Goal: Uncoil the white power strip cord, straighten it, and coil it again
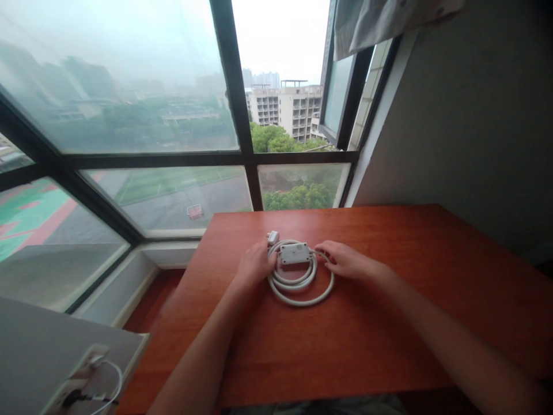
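A white power strip [294, 253] lies on the wooden table with its underside up, screws at its corners. Its thick white cable [302, 302] is looped in a coil around and beneath it, and one wider loop spreads toward the near side and right. My left hand [256, 262] grips the coil's left side, thumb over the cable, fingertips partly hidden. Just beyond those fingers sits the white plug [273, 237]. On the right, my right hand [341, 259] pinches the outer loop between thumb and fingers, close to the strip's right end.
The reddish wooden table [389, 334] ends at a framed window [248, 158], with one pane open at the right. A wall outlet [93, 360] with plugged-in cords is at lower left. A grey wall [475, 127] stands to the right, and cloth [380, 23] hangs above.
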Available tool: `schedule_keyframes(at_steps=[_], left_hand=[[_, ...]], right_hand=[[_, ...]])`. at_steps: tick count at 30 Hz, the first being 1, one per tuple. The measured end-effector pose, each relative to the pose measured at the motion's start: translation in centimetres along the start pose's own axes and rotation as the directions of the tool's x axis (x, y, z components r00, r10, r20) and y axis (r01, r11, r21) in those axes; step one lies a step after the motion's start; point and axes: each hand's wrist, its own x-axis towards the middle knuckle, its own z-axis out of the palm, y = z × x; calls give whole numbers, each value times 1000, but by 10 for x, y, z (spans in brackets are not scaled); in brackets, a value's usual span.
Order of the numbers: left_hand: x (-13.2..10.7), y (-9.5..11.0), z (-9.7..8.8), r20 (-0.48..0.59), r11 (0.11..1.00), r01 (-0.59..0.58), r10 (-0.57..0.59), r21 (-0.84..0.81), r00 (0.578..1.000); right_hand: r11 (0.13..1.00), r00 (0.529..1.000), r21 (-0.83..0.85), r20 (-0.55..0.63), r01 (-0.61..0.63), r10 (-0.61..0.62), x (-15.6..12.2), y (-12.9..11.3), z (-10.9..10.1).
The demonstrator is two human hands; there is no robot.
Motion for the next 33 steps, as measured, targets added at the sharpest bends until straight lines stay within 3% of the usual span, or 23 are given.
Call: schedule_keyframes(at_steps=[6, 12, 18, 25, 29, 33], left_hand=[[1, -4, 2, 2, 992, -101, 102, -74, 995], [1, -3, 4, 5, 988, -118, 120, -101, 993], [1, -4, 4, 37, 992, -113, 116, -63, 993], [2, -3, 8, 12, 993, -104, 105, -53, 994], [2, -2, 8, 16, 996, -79, 80, -38, 997], [3, 0, 10, 14, 996, -82, 83, -22, 996]], right_hand=[[984, 976, 166, -214, 71, -34, 15, 9, 8], [954, 970, 273, -238, 122, -56, 49, 13, 13], [985, 942, 90, -318, 145, -109, 69, 18, 20], [960, 965, -274, -232, 58, -125, 63, 19, 28], [974, 944, -225, -318, 18, -91, 50, 21, 27], [999, 868, -12, -494, -47, 35, 45, 37, 30]])
